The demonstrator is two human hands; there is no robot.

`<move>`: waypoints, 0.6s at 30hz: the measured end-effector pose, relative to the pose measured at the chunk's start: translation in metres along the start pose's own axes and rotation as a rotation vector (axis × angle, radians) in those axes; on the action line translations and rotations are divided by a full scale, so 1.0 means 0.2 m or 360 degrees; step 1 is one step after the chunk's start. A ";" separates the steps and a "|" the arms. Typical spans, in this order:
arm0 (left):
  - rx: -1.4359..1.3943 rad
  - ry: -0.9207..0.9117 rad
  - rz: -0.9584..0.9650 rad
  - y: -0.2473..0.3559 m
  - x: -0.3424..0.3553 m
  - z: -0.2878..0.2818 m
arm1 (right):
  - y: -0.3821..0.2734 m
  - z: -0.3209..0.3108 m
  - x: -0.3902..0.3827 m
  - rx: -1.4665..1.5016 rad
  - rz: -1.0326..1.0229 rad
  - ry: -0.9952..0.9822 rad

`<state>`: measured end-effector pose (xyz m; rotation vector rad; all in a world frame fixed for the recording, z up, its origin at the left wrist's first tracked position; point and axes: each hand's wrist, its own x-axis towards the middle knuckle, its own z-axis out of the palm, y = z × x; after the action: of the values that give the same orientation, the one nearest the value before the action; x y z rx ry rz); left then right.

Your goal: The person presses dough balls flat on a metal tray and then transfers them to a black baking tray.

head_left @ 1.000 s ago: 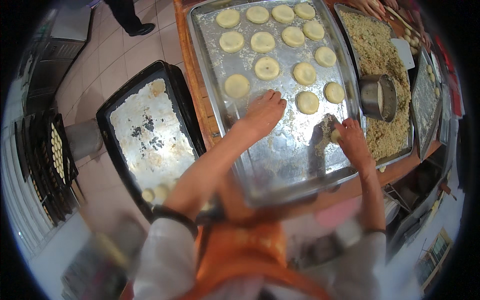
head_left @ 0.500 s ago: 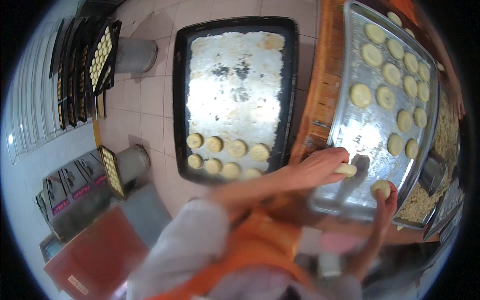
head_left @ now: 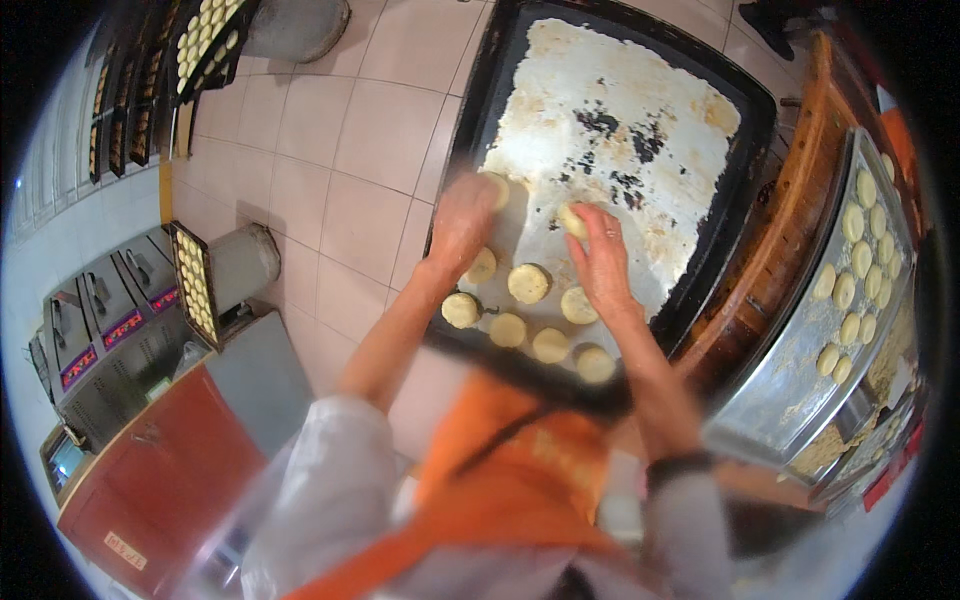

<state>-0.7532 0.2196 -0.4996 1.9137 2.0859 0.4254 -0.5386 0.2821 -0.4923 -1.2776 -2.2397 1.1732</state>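
Both hands are over a large black-rimmed baking tray (head_left: 748,108) with a pale, scorched lining. My left hand (head_left: 462,218) closes around a pale round dough cake (head_left: 497,190) near the tray's left side; its fingers are partly blurred. To the right, my right hand (head_left: 604,258) pinches a second dough cake (head_left: 572,220) between thumb and fingers, low over the lining. Several flat dough rounds (head_left: 528,283) lie in two rows at the tray's near end, just below my hands. Whether the held cakes touch the lining I cannot tell.
On a wooden bench (head_left: 765,275) to the right, a metal tray (head_left: 775,400) carries more dough rounds. A crumbly tan filling (head_left: 822,452) lies beside it. At left stand loaded trays (head_left: 197,283), metal drums (head_left: 250,258), an oven unit (head_left: 125,310) and a red cabinet (head_left: 165,470).
My hands have moved left from the metal tray to the black-rimmed tray, each carrying a dough cake. The view has turned toward the black-rimmed tray.
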 end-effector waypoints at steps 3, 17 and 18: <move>-0.0104 -0.0036 0.0059 -0.04 -0.18 0.04 | -0.03 0.12 -0.01 -0.0211 -0.0011 -0.0153; -0.0178 -0.0134 0.0205 -0.08 -0.02 0.07 | -0.01 0.32 0.02 -0.0495 0.0059 -0.0238; -0.0125 -0.0051 0.0213 -0.08 -0.03 0.09 | -0.01 0.29 0.02 -0.0356 0.0100 -0.0272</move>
<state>-0.7604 0.2120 -0.5227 2.0072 1.8993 0.4949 -0.5783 0.2556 -0.5273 -1.3861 -2.5322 1.1170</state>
